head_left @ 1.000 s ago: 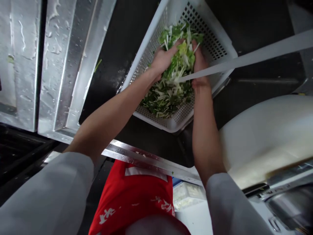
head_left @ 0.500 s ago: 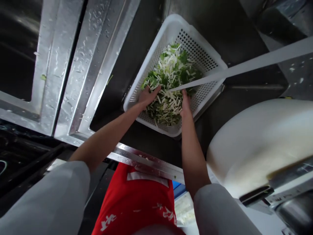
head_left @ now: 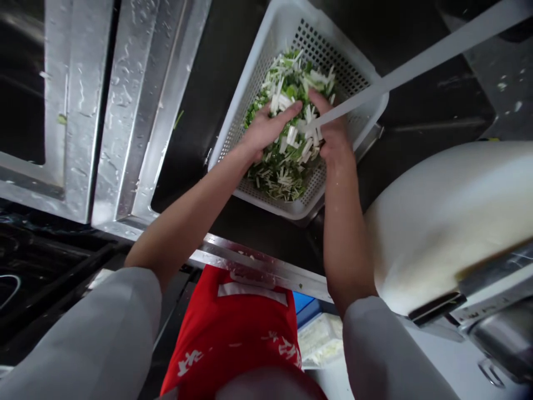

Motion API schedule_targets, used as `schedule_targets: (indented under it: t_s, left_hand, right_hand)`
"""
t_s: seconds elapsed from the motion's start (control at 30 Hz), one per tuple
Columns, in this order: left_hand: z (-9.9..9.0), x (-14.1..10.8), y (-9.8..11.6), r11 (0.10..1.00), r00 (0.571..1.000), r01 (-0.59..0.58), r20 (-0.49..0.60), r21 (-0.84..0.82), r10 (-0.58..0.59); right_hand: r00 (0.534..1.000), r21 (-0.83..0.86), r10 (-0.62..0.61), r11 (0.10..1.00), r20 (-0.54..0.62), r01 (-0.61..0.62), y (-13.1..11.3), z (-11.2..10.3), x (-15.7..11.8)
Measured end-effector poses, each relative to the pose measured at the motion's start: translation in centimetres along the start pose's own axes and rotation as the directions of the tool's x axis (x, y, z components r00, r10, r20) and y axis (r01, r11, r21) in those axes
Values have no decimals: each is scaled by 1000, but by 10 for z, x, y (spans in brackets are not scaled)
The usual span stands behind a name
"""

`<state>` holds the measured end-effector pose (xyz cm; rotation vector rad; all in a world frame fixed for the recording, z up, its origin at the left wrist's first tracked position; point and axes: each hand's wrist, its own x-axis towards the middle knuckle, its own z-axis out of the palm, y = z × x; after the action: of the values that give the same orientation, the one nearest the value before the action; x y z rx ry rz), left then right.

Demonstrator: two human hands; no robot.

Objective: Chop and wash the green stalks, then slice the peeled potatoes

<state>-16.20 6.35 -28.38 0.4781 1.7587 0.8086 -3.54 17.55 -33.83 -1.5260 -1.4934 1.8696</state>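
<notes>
A white plastic basket (head_left: 240, 91) with a perforated wall holds chopped greens (head_left: 287, 172), a mix of green leaves and pale cut strips. My left hand (head_left: 268, 125) is in the pile at the left, thumb extended over the strips, its other fingers mostly hidden beneath. Across from it, my right hand (head_left: 333, 130) cups the right side of the pile, fingers partly covered. A raised clump lies gathered between both hands. A long pale band (head_left: 416, 69) tapers down to the greens beside my right hand; whether it is running water or a spout I cannot tell.
The basket rests in a dark metal sink (head_left: 250, 222) with a wet steel rim (head_left: 266, 269). A large round white board (head_left: 449, 222) stands at the right, with a dark-handled knife (head_left: 437, 308) by its edge. Another basin (head_left: 20, 100) lies at the left.
Both hands have moved farther into the basket and closer together, gathering greens between them. The basket sits slightly higher in view.
</notes>
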Motion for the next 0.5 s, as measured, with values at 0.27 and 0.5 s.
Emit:
schedule_targets:
  t_s: [0.27,0.5]
  left_hand:
    - [-22,-12,36,888,904,-424,16,176,428]
    - [-19,-34,61,650,880,-380,42,658,472]
  right_hand:
    - [914,-183,-368,923,-171,337,-42,-20,-48]
    - [796,-519,-592,723,-127,455,-44,-27,-53]
